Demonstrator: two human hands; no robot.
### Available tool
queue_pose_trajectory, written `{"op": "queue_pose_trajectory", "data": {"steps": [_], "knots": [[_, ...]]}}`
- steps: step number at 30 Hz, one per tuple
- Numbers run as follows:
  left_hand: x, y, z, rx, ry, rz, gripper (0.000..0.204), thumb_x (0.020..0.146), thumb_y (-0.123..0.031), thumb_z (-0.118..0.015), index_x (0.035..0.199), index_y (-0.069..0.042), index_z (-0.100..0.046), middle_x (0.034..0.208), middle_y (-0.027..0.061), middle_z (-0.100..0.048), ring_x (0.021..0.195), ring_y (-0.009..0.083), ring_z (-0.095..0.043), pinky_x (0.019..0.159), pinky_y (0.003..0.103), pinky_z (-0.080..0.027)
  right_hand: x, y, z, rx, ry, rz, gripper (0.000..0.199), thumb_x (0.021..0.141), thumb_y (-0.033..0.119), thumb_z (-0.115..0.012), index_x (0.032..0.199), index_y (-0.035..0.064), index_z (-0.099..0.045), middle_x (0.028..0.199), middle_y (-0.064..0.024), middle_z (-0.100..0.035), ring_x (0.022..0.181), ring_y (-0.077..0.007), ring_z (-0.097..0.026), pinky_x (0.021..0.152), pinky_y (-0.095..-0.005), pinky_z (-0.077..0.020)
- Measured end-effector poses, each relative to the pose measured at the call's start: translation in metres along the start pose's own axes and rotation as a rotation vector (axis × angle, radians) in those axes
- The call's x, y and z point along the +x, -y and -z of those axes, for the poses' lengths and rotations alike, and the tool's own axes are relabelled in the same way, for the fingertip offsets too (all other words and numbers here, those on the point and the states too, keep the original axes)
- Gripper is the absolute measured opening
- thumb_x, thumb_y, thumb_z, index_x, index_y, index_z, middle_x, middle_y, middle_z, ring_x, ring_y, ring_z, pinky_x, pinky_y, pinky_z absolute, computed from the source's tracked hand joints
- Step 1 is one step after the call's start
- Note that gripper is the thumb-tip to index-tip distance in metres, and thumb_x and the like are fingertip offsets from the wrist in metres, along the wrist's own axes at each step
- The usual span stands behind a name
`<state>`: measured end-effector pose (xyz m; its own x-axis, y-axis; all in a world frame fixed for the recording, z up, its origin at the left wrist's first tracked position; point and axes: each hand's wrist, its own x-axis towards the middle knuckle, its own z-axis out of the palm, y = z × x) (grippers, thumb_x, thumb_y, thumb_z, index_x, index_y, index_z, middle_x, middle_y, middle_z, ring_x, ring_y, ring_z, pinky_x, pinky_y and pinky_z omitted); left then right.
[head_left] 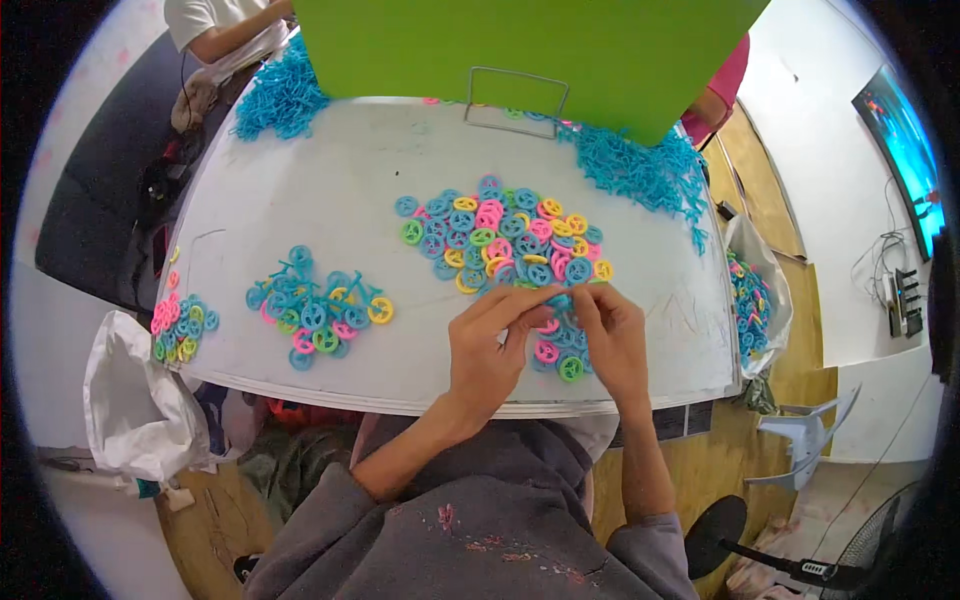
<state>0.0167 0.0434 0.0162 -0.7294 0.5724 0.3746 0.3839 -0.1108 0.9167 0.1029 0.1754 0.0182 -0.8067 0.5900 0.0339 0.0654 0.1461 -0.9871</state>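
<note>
My left hand (488, 345) and my right hand (614, 345) meet near the table's front edge, both closed in a pinch. Between their fingertips shows a small blue plastic piece (562, 300), mostly hidden by the fingers. Just beyond lies a large pile of spoked plastic wheels (525, 240) in blue, pink, yellow and green. More wheels (570, 368) spread under and between my hands. To the left sits a smaller heap of wheels with blue stems (315, 312), some of the stems sticking out of wheels.
A green board (520, 60) stands across the far side, with a wire stand (515, 125) before it. Blue stem heaps (280, 95) (640, 170) flank it. Loose wheels (185, 325) lie at the left edge. Sacks (140, 400) (775, 300) hang either side. Two people (225, 35) (715, 100) sit beyond.
</note>
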Motion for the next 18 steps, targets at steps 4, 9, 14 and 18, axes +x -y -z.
{"op": "queue_pose_trajectory", "data": {"steps": [4,9,14,18], "knots": [[-0.005,0.009,-0.009,-0.206,-0.048,0.059,0.023,0.083,0.008,-0.059,0.104,0.001,-0.066,0.102,0.0122,-0.062,0.086,0.0182,-0.064,0.075,0.027,-0.053,-0.014,-0.005,-0.012,-0.094,-0.020,0.247,0.019,0.088,0.007,-0.061,0.105,-0.0028,-0.061,0.098,-0.0055,-0.063,0.083,-0.0084,-0.057,0.071,-0.0245,-0.0478],[-0.006,0.007,-0.010,-0.168,0.028,0.044,0.021,0.084,0.007,-0.059,0.104,0.003,-0.064,0.101,0.0107,-0.062,0.090,0.0168,-0.063,0.078,0.027,-0.053,-0.018,-0.020,-0.011,0.274,-0.071,-0.091,0.025,0.082,-0.003,-0.065,0.107,-0.0017,-0.060,0.100,-0.0070,-0.063,0.091,-0.0122,-0.060,0.077,-0.0245,-0.0500],[-0.012,0.011,-0.011,-0.334,0.009,0.342,0.012,0.088,0.001,-0.059,0.100,0.003,-0.060,0.097,0.0075,-0.062,0.085,0.0139,-0.061,0.074,0.026,-0.052,-0.024,-0.017,-0.016,0.332,-0.110,-0.024,0.024,0.081,-0.003,-0.066,0.104,-0.0020,-0.061,0.097,-0.0077,-0.063,0.089,-0.0125,-0.061,0.077,-0.0246,-0.0508],[-0.017,0.021,-0.017,-0.619,0.021,0.493,0.009,0.092,-0.007,-0.057,0.099,-0.001,-0.057,0.088,0.0037,-0.060,0.076,0.0106,-0.057,0.069,0.025,-0.050,-0.030,-0.013,-0.019,0.259,-0.164,0.051,0.024,0.081,-0.007,-0.064,0.104,-0.0028,-0.061,0.096,-0.0057,-0.062,0.088,-0.0116,-0.059,0.079,-0.0245,-0.0478]]}}
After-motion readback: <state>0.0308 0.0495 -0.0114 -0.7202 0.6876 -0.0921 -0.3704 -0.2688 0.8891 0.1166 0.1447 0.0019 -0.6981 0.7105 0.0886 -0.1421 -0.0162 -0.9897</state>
